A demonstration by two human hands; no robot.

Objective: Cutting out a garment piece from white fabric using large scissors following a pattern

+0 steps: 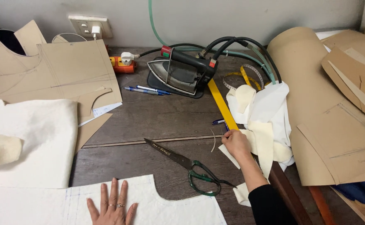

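Observation:
My left hand (112,206) lies flat, fingers spread, on a white fabric piece (170,208) with a curved cut-out edge at the table's near side. My right hand (235,143) reaches forward to a pile of cream and white fabric scraps (265,125), its fingertips pinching a scrap's edge beside a yellow ruler (220,102). Green-handled scissors (182,164) rest closed on the dark wood between my two hands.
A steam iron (180,73) with black and green hoses sits at the back on its mat. Two pens (147,90), a measuring tape (247,79), brown paper patterns (62,73), a brown paper roll (315,112) and white fabric (28,141) surround the working area. A wall socket (90,26) is behind.

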